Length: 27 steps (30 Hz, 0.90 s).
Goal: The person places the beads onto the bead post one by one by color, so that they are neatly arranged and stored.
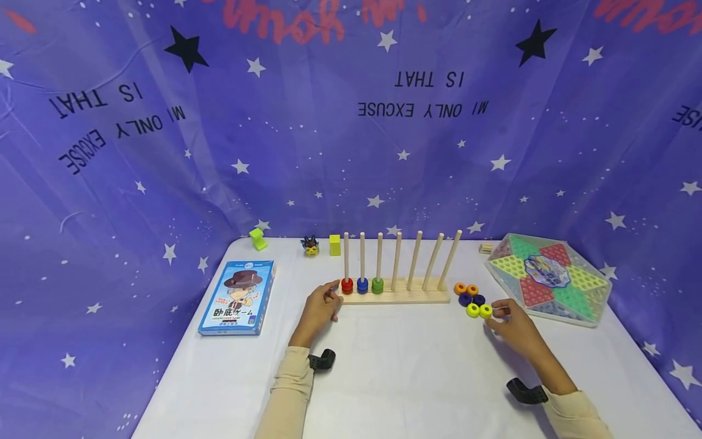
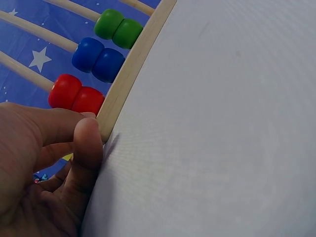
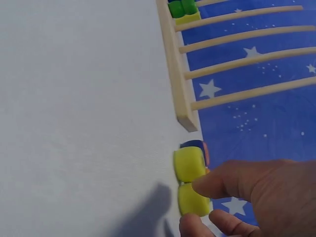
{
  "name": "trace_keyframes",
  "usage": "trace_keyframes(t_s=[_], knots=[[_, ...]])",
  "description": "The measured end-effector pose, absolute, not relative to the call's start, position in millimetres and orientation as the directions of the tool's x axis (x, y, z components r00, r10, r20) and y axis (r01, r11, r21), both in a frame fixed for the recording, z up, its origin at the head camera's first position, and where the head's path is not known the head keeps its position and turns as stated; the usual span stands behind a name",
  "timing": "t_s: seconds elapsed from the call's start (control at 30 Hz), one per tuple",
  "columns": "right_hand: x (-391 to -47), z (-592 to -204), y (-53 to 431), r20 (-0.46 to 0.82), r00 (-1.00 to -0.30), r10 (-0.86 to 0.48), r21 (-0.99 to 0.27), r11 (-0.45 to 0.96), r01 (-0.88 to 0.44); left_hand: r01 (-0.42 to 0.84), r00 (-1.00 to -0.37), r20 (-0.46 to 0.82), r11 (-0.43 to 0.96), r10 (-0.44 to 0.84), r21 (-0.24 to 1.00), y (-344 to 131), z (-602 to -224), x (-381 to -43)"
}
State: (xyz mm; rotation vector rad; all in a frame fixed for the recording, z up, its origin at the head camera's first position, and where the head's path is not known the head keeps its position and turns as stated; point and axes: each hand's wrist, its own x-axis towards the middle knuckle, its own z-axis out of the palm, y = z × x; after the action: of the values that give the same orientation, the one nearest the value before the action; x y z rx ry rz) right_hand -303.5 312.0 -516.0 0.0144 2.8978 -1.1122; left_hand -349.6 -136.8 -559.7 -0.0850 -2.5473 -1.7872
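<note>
A wooden peg stand (image 1: 408, 297) with several upright pegs stands mid-table. Its first three pegs carry red beads (image 2: 86, 100), blue beads (image 2: 89, 54) and green beads (image 2: 111, 23), a pair on each. My left hand (image 1: 320, 310) grips the stand's left end between thumb and fingers. Right of the stand lie loose beads: two orange beads (image 1: 459, 289), two purple beads (image 1: 465, 299) and two yellow beads (image 1: 472, 311). Beside the rightmost yellow bead (image 3: 192, 200) is my right hand (image 1: 518, 329), thumb and fingers spread around it; a firm pinch is not visible.
A blue game box (image 1: 237, 299) lies at the left. A star-patterned board game case (image 1: 548, 277) lies at the right, with a small wooden piece (image 1: 485, 249) near it. Along the back edge stand yellow-green blocks (image 1: 335, 245) and a small figure (image 1: 310, 246). A purple star-printed cloth (image 1: 351, 152) hangs behind.
</note>
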Motion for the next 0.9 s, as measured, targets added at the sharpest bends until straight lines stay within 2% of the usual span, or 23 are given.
trace_keyframes(t_s=[0.67, 0.9], knots=[[-317, -530, 306, -0.054, -0.996, 0.077, -0.605, 0.791, 0.094, 0.060, -0.998, 0.051, 0.331, 0.037, 0.942, -136, -560, -348], [-310, -510, 306, -0.017, -0.997, 0.082, -0.630, 0.773, 0.074, 0.053, -0.999, 0.046, 0.332, 0.029, 0.942, -137, -558, -348]])
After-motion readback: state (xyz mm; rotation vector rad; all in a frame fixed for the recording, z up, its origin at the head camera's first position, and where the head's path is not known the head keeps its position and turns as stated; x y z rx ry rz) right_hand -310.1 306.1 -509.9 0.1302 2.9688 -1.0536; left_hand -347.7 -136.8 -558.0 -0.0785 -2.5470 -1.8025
